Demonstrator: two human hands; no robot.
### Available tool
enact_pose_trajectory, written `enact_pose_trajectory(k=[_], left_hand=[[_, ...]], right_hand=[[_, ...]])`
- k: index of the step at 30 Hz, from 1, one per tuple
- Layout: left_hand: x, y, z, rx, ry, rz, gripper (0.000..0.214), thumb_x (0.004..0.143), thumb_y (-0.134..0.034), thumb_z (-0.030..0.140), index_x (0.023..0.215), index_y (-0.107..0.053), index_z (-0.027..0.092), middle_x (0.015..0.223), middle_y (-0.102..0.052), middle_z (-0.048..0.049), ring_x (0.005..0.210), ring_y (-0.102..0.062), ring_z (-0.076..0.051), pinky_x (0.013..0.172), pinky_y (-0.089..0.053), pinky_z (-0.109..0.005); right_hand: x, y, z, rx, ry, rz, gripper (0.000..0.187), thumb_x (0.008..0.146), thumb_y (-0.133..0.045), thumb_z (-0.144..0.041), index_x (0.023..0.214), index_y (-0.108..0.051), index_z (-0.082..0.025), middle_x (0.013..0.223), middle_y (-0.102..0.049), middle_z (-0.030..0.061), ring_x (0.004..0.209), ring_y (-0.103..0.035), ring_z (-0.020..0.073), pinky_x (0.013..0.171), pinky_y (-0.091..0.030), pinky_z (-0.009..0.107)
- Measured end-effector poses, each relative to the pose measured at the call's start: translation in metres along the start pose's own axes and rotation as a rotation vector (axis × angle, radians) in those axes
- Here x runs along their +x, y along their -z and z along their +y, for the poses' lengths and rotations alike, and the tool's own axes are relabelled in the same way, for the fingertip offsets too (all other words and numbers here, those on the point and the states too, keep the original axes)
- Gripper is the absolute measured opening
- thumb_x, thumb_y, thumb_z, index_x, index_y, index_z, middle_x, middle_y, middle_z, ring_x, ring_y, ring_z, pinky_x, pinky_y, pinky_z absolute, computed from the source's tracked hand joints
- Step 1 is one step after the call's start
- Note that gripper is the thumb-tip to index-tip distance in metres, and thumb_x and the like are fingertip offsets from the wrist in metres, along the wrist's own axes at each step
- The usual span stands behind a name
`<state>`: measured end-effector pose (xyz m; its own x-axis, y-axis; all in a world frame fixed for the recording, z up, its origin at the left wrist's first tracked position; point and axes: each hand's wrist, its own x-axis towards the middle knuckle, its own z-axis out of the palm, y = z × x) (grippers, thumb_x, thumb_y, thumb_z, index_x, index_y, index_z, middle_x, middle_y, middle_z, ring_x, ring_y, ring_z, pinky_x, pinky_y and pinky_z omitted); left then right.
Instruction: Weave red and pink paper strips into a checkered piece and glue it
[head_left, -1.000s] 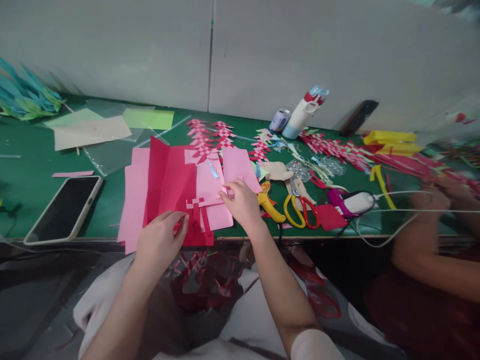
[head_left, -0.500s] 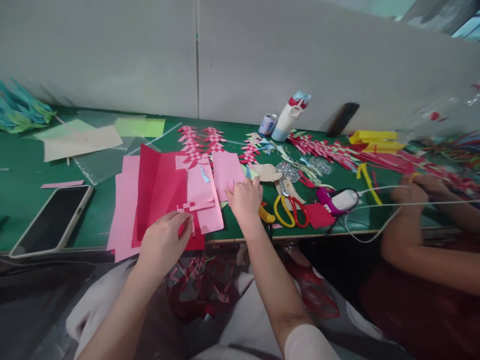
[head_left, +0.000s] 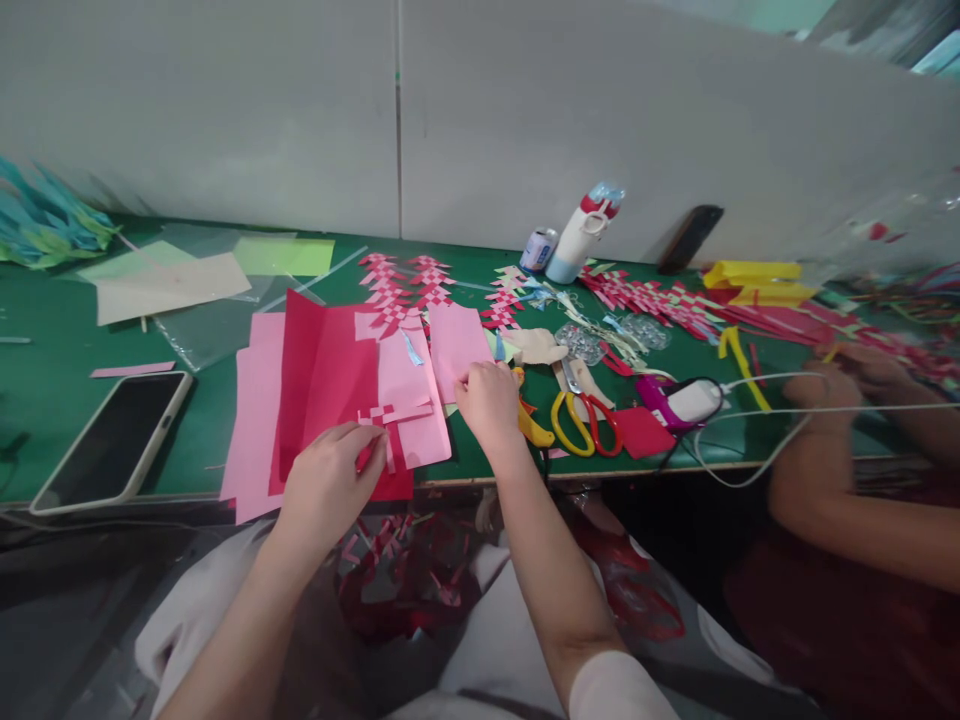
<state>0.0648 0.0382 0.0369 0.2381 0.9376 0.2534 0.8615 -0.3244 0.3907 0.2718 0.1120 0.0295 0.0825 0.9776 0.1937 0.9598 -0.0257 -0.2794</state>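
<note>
My left hand [head_left: 328, 485] is closed in a pinch on a small woven piece of pink and red paper strips [head_left: 390, 418] at the near edge of the green table [head_left: 60, 330]. The piece lies on a stack of pink paper sheets [head_left: 259, 400] and a folded red sheet [head_left: 326, 370]. My right hand [head_left: 489, 403] is closed, its fingertips pinched on the near edge of a pink sheet [head_left: 456, 345] just right of the stack. A yellow-handled tool [head_left: 534, 424] lies right beside that hand.
Yellow and red scissors [head_left: 581, 420] and a glue gun [head_left: 679, 400] with a white cable lie right of my hands. A phone [head_left: 112, 440] lies at left. Woven strip pieces [head_left: 405, 280], a bottle [head_left: 574, 240] and clear plastic sheets sit farther back. Another person's hands [head_left: 847, 375] work at right.
My right hand reached right toward the yellow tool, then drew back to the pink sheet's edge. My left hand stays pinched on the woven piece. The view shifted slightly.
</note>
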Motion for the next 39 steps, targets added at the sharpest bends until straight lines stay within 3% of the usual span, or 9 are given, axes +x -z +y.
enact_pose_trajectory(k=[3, 6, 8, 12, 19, 25, 30, 39], left_hand=[[0.001, -0.001, 0.003, -0.114, 0.101, 0.003, 0.029, 0.089, -0.047, 0.035, 0.097, -0.069, 0.019, 0.093, -0.072, -0.0072, 0.077, -0.065, -0.021, 0.066, -0.047, -0.029], [0.003, -0.001, 0.007, -0.41, 0.266, -0.008, 0.039, 0.087, -0.051, 0.046, 0.109, -0.066, 0.019, 0.098, -0.073, -0.0079, 0.075, -0.065, -0.019, 0.065, -0.049, -0.028], [0.003, 0.0, 0.007, -0.659, 0.353, -0.012, 0.046, 0.083, -0.055, 0.052, 0.112, -0.064, 0.017, 0.098, -0.073, -0.0086, 0.08, -0.066, -0.019, 0.068, -0.051, -0.028], [-0.003, 0.002, -0.001, -0.937, 0.481, -0.004, 0.045, 0.077, -0.064, 0.053, 0.101, -0.065, 0.015, 0.083, -0.072, -0.0056, 0.068, -0.064, -0.016, 0.063, -0.052, -0.026], [-0.029, 0.0, -0.025, -0.919, 0.519, -0.13, 0.03, 0.074, -0.072, 0.045, 0.077, -0.064, 0.016, 0.057, -0.06, 0.0022, 0.053, -0.056, -0.011, 0.051, -0.043, -0.021], [-0.042, -0.004, -0.026, -1.053, 0.626, -0.045, 0.028, 0.076, -0.071, 0.043, 0.076, -0.062, 0.016, 0.064, -0.065, -0.0003, 0.056, -0.06, -0.012, 0.054, -0.048, -0.023], [-0.049, -0.008, -0.025, -1.155, 0.707, -0.049, 0.029, 0.073, -0.074, 0.042, 0.075, -0.06, 0.016, 0.069, -0.069, -0.0019, 0.057, -0.064, -0.013, 0.058, -0.053, -0.024], [-0.05, -0.009, -0.028, -1.123, 0.643, -0.04, 0.035, 0.072, -0.074, 0.044, 0.088, -0.065, 0.015, 0.072, -0.069, -0.0022, 0.063, -0.065, -0.014, 0.062, -0.055, -0.026]], right_hand=[[-0.005, 0.008, 0.001, 0.418, 0.031, -0.063, 0.015, 0.084, -0.058, -0.026, 0.084, -0.069, -0.016, 0.085, -0.071, 0.0078, 0.085, -0.062, 0.0211, 0.079, -0.045, 0.033], [-0.016, 0.015, -0.004, 0.875, 0.082, -0.281, 0.018, 0.078, -0.066, -0.032, 0.084, -0.068, -0.015, 0.081, -0.071, 0.004, 0.073, -0.063, 0.0153, 0.069, -0.048, 0.026], [-0.025, 0.017, -0.009, 0.986, 0.092, -0.413, 0.02, 0.074, -0.07, -0.032, 0.083, -0.068, -0.014, 0.076, -0.069, 0.0031, 0.07, -0.063, 0.0142, 0.066, -0.047, 0.025], [-0.04, 0.018, -0.017, 1.02, 0.15, -0.618, 0.014, 0.072, -0.07, -0.024, 0.083, -0.069, -0.014, 0.076, -0.07, 0.0027, 0.071, -0.063, 0.0137, 0.066, -0.048, 0.024], [-0.048, 0.014, -0.019, 0.918, 0.274, -0.717, 0.011, 0.074, -0.069, -0.019, 0.084, -0.07, -0.014, 0.077, -0.07, 0.0025, 0.072, -0.062, 0.0133, 0.064, -0.046, 0.023], [-0.05, 0.009, -0.019, 0.956, 0.274, -0.863, 0.035, 0.072, -0.074, -0.029, 0.103, -0.066, -0.016, 0.076, -0.069, 0.0016, 0.07, -0.062, 0.0134, 0.064, -0.045, 0.025], [-0.049, 0.012, -0.023, 1.027, 0.21, -0.894, 0.023, 0.076, -0.067, -0.017, 0.099, -0.064, -0.014, 0.074, -0.071, 0.0027, 0.073, -0.067, 0.0141, 0.072, -0.048, 0.026], [-0.049, 0.012, -0.024, 1.023, 0.182, -0.926, 0.018, 0.071, -0.068, -0.011, 0.089, -0.065, -0.014, 0.073, -0.07, 0.0016, 0.071, -0.066, 0.0134, 0.069, -0.048, 0.025]])
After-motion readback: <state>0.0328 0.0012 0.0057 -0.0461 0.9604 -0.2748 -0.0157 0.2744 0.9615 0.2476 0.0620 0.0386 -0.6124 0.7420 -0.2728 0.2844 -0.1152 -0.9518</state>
